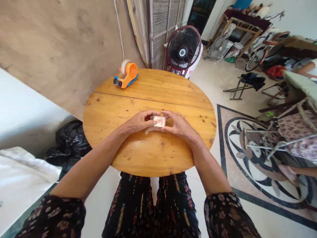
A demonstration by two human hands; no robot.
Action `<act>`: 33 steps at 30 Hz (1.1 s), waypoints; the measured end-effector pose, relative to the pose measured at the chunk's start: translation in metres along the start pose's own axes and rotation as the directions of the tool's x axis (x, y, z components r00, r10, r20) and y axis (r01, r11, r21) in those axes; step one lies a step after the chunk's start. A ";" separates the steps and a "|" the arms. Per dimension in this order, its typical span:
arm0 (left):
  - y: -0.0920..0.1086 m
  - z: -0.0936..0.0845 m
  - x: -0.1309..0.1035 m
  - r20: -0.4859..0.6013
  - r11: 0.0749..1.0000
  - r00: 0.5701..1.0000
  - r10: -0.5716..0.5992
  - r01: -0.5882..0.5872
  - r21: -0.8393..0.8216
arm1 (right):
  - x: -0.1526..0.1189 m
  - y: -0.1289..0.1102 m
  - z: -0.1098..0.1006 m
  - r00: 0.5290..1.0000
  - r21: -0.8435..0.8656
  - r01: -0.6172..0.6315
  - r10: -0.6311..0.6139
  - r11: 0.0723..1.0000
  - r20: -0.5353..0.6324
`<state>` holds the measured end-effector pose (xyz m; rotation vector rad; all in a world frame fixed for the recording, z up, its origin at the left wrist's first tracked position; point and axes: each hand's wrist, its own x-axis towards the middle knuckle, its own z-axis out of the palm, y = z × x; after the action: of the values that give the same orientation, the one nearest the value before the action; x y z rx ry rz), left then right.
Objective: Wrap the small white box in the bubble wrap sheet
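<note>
At the middle of the round wooden table [148, 158] lies a small whitish-pink box [159, 121], with what looks like clear wrap around it. My left hand [138, 122] grips its left side, thumb on the near part and fingers curled along the far edge. From the right, my right hand [179, 124] closes on the box with thumb and fingertips at its corners. The box's underside is hidden. A bit of clear film [148, 131] sticks out below the left thumb.
An orange tape dispenser [129, 75] stands at the table's far left edge. Behind the table is a fan [183, 52]. Black plastic bags [69, 142] lie on the left. At right are a folding stool [239, 86] and another person's leg [303, 171].
</note>
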<state>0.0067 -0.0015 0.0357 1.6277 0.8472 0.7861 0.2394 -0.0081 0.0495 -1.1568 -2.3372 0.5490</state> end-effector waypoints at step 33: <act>-0.002 0.013 0.009 -0.274 0.982 0.958 -0.081 0.030 -0.188 | -0.001 -0.007 0.001 1.000 -0.077 0.013 -0.012 0.997 0.010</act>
<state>0.0221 -0.0004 0.0314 1.3436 0.9854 1.0402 0.2352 -0.0128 0.0522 -1.1755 -2.3911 0.4654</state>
